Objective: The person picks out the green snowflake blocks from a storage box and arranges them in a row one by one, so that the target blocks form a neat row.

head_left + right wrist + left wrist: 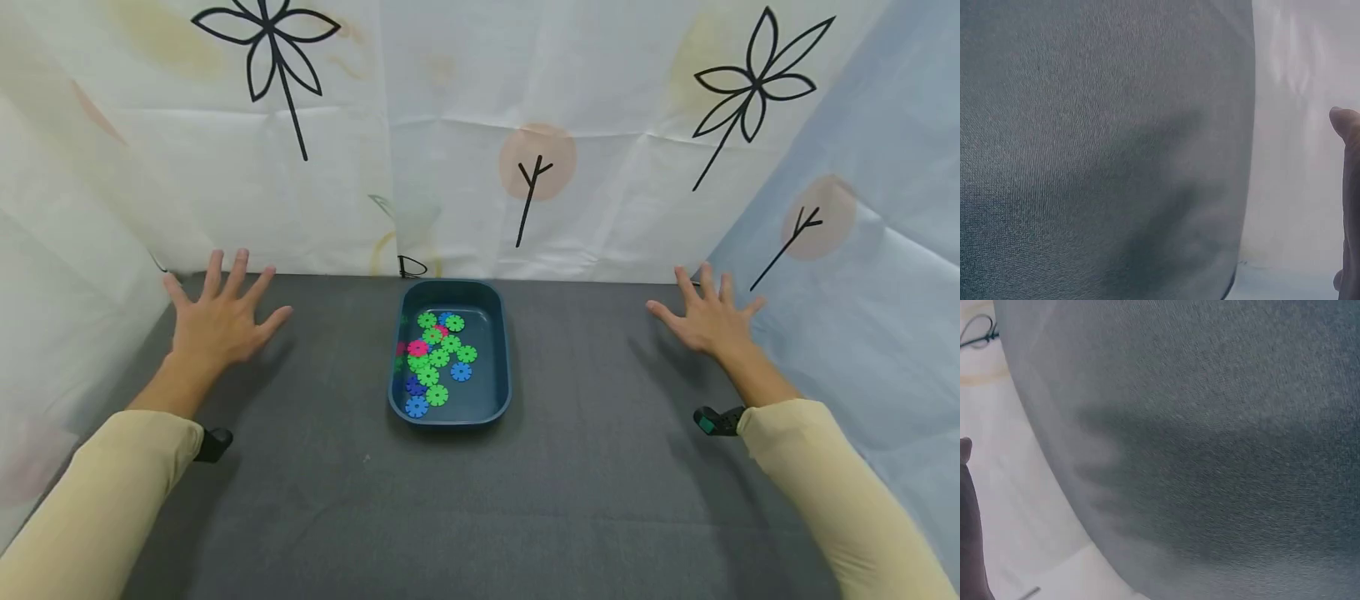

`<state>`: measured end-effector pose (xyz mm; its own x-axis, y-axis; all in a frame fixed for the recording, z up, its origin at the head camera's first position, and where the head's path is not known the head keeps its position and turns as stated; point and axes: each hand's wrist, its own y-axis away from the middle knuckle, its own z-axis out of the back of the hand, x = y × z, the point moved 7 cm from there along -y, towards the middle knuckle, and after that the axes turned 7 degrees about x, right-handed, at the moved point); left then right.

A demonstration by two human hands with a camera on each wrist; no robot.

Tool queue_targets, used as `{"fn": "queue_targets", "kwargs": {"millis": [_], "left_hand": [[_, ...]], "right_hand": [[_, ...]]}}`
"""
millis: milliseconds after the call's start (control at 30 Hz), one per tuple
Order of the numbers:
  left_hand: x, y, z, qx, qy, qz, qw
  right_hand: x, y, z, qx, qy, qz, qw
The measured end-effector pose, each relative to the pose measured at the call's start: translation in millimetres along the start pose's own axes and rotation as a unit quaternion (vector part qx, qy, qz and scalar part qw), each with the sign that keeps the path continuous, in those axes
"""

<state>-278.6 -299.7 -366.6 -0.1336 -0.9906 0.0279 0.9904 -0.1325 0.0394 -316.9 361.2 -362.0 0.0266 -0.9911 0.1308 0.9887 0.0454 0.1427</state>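
Fingers spread wide, my left hand is held at the far left of the grey table, with nothing in it. My right hand is at the far right, also spread and holding nothing. Between them, well apart from both, stands a dark blue tray. Several small notched discs lie in it, mostly on its left side: green discs, pink discs and blue discs. Each wrist view catches only part of its hand, at the edge, and the hand's shadow on the cloth.
Grey cloth covers the table. A white curtain with printed plants hangs along the back edge, and more fabric closes off the left and right sides. Black wrist devices sit at the sleeve cuffs.
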Motion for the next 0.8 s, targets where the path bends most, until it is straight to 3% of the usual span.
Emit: {"fn": "queue_targets", "kwargs": {"millis": [267,500,633,800], "left_hand": [[-43.7,-1.4,10.3,-0.027,-0.023,-0.076,0.9965],[-77.0,-4.7,11.2,-0.006,-0.035,-0.14,0.9895],[-92.3,-4.7,9.9,0.015,-0.032,-0.168,0.9852],[-111.9,-4.3,6.2,0.04,-0.035,-0.197,0.979]], "right_hand": [[34,8.9,11,0.014,0.027,0.035,0.9989],[75,17.0,17,0.023,0.027,0.086,0.9957],[99,22.5,18,0.049,-0.029,0.141,0.9884],[127,30.2,15,0.114,-0.153,0.204,0.9603]]}}
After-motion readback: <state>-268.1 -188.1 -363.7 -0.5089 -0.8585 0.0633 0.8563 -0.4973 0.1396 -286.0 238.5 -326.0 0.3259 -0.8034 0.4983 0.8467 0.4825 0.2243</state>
